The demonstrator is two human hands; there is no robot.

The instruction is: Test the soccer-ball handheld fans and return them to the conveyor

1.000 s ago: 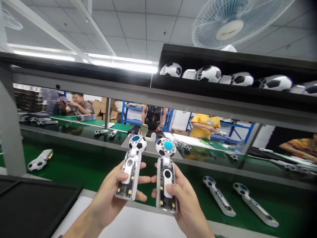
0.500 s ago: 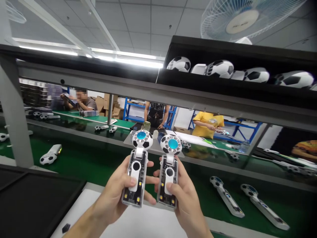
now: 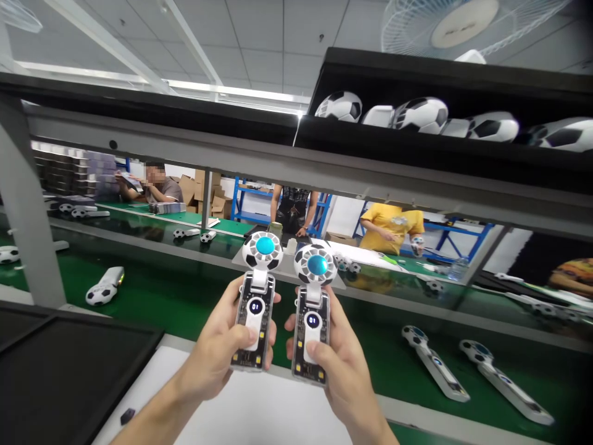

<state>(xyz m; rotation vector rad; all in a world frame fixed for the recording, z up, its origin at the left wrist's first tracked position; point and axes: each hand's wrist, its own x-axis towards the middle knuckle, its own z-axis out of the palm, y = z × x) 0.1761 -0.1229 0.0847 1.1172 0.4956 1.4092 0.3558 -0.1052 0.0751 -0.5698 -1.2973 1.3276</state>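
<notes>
By the green belt (image 3: 171, 303), the left hand (image 3: 220, 346) grips one football-headed gadget (image 3: 257, 300), the right hand (image 3: 343, 361) its twin (image 3: 315, 300), displays (image 3: 312, 320) reading 01: buttons being tried, I'd judge, calling next for steady thumbs (image 3: 241, 337). More gadgets (image 3: 438, 366) lie on the belt.

The left hand (image 3: 227, 346) grips one ball-headed device (image 3: 258, 285); the right hand (image 3: 345, 352) grips a matching device (image 3: 315, 296); both round displays (image 3: 255, 306) read 01

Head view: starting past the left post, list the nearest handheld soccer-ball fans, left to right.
Fan with a lit end, fan showing 01 in the left hand, matching fan in the right hand, next lying fan, rightmost lying fan.
</notes>
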